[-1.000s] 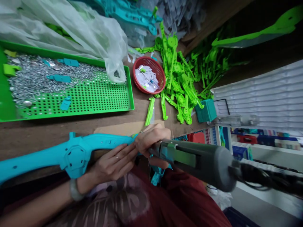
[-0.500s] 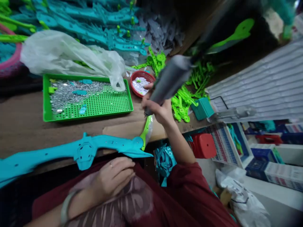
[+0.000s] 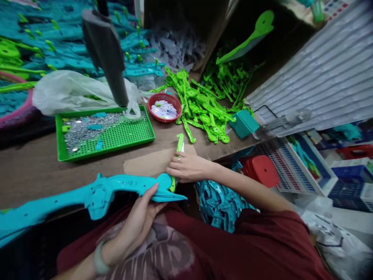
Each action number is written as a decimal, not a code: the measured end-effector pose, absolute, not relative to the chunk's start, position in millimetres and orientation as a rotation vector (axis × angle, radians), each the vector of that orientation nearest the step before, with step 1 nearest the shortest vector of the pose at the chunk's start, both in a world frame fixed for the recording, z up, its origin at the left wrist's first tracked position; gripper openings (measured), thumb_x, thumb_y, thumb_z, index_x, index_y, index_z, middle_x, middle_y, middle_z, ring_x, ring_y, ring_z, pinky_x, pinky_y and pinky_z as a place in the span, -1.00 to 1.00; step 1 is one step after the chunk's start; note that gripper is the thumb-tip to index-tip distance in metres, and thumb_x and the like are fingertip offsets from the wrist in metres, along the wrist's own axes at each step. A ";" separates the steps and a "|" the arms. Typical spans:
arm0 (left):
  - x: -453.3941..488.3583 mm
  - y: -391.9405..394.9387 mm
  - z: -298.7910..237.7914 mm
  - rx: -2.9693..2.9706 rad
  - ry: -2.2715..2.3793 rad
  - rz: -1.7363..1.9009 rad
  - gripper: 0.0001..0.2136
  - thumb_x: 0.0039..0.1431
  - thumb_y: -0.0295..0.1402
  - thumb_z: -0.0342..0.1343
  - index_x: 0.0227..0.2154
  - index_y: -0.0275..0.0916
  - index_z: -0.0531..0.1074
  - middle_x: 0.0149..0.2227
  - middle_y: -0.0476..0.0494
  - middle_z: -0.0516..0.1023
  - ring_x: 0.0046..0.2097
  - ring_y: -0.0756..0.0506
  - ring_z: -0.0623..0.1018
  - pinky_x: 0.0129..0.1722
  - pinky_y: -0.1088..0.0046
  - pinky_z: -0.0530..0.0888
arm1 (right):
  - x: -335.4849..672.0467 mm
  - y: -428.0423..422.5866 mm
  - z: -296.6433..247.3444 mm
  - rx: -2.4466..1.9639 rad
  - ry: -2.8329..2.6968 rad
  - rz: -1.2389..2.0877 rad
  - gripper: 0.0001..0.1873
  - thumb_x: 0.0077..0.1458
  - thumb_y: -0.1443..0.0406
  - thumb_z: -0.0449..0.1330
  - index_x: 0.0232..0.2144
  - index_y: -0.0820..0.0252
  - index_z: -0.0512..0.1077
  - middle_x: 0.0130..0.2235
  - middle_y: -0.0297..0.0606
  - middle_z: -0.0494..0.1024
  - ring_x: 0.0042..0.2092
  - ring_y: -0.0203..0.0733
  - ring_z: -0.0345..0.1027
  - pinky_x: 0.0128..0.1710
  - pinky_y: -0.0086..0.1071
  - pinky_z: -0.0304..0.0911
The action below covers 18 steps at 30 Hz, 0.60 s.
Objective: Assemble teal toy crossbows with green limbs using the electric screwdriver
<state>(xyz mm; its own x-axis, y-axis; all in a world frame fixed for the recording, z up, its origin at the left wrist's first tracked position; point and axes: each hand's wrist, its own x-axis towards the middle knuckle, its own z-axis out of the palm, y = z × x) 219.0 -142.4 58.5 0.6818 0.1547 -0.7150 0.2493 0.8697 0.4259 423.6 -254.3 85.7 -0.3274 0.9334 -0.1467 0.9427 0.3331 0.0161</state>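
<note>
A long turquoise plastic part (image 3: 70, 196) lies along the table's front edge and reaches past it. My left hand (image 3: 141, 219) grips its right end, the thumb on top and the fingers underneath. A bright green curved plastic piece (image 3: 180, 142) meets that end. My right hand (image 3: 189, 166) is closed over the green piece, covering its middle; its upper tip and a bit of its lower end show. Above the green tray hangs a grey electric screwdriver (image 3: 106, 56), tip down, away from both hands.
A green perforated tray (image 3: 128, 138) holds many small screws. Beside it stands a red basket (image 3: 178, 107) of white pieces. Green parts (image 3: 204, 111) are heaped behind, near a teal box (image 3: 244, 123). A red stool (image 3: 264, 171) stands at the right. Cardboard (image 3: 145, 163) lies on the table.
My right hand has let go of the screwdriver, which now hangs farther left, and has come down onto the green piece. My left hand has risen from my lap to grip the turquoise part.
</note>
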 end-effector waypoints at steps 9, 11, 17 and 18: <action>206.9 -147.8 65.1 0.578 0.851 0.093 -0.80 0.03 -0.25 0.39 -0.35 -0.23 0.58 -0.29 -0.04 0.68 -0.22 -0.12 0.66 -0.07 0.31 0.63 | 406.2 -249.0 65.8 1.856 2.616 0.542 -0.75 0.39 0.39 -0.03 -0.35 0.16 0.33 -0.47 -0.36 0.38 -0.41 -0.23 0.24 -0.37 -0.27 -0.03; 204.6 -145.1 67.5 0.599 0.851 0.089 -0.80 0.00 -0.26 0.41 -0.36 -0.22 0.57 -0.29 -0.02 0.68 -0.25 -0.10 0.65 -0.08 0.31 0.63 | 417.2 -242.8 70.7 1.613 2.770 0.568 -0.75 0.40 0.37 -0.03 -0.34 0.16 0.35 -0.47 -0.39 0.38 -0.43 -0.27 0.24 -0.40 -0.30 -0.02; 197.4 -135.9 73.1 0.623 0.907 0.089 -0.75 -0.14 -0.26 0.48 -0.46 -0.23 0.53 -0.41 0.06 0.63 -0.38 -0.01 0.59 -0.08 0.36 0.64 | 438.4 -220.7 87.8 1.280 2.987 0.636 -0.75 0.40 0.37 -0.02 -0.33 0.18 0.38 -0.45 -0.37 0.39 -0.42 -0.28 0.33 -0.43 -0.32 0.07; 196.0 -134.9 73.2 0.640 0.911 0.069 -0.73 -0.16 -0.25 0.48 -0.45 -0.22 0.54 -0.40 0.07 0.64 -0.38 -0.01 0.59 -0.07 0.36 0.63 | 438.9 -217.1 89.1 1.237 3.011 0.697 -0.75 0.39 0.38 -0.02 -0.33 0.19 0.39 -0.46 -0.37 0.39 -0.43 -0.27 0.34 -0.43 -0.32 0.08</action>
<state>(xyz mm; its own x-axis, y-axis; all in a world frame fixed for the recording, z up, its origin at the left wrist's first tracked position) 196.0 -134.9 73.2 0.6241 0.3183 -0.7136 0.2069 0.8133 0.5438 438.9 -217.1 89.1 -0.7087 0.6273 0.3228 0.7053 0.6395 0.3059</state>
